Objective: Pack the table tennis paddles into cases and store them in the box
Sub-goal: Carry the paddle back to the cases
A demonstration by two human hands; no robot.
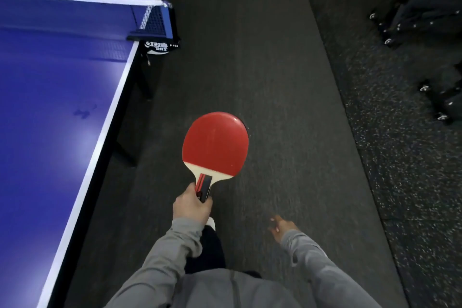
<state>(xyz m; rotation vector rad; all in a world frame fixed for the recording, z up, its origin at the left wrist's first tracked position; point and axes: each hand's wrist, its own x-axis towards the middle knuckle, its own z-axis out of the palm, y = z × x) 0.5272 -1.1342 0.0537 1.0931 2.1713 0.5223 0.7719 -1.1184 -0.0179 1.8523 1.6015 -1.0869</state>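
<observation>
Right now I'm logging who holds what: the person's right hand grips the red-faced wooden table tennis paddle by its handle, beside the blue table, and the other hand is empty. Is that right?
One thing is wrong: the left hand, not the right, grips the red-faced wooden table tennis paddle by its handle, beside the blue table. The right hand is the empty one. The head view shows it.

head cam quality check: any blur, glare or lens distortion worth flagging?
Head view: right hand is motion-blurred, so its fingers are hard to read; left hand and paddle are fairly sharp. Soft glare on the blue table and a small highlight on the red rubber. Wide-angle bending shows along the table edge; the upper right corner is dark.
</observation>
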